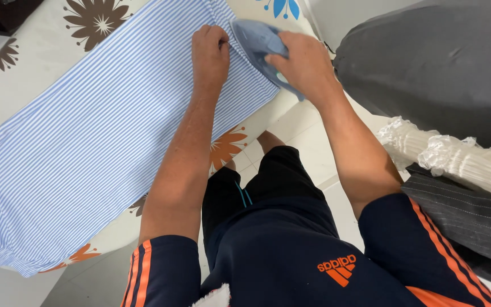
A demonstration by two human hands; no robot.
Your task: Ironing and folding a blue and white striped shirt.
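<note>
Sleeves of dark navy with orange stripes fill the bottom of my view, and below them dark shorts over a pale tiled floor (308,142). From there both forearms reach up and away to the ironing board (7,96), whose cover is cream with brown and orange flowers. Spread along it lies the blue-and-white striped shirt (98,136), its near end hanging off the board's lower left edge. My left hand (210,54) rests knuckles-up on the far end of the cloth, fingers curled under, pressing or pinching the fabric; I cannot tell whether the grip has closed on a fold or only pins it flat. Just beside it, my right hand (305,65) is wrapped firmly around the handle of a pale blue iron (257,42), whose nose points toward the left hand and nearly touches it. That closeness is the risk, as I judge it: the soleplate could slide onto the left knuckles and burn them, or the cloth could bunch between hand and iron and take a crease. Off to the right sit a grey bundle (439,62), a plastic-wrapped white roll (456,159) and a dark pinstriped cloth (467,210).
</note>
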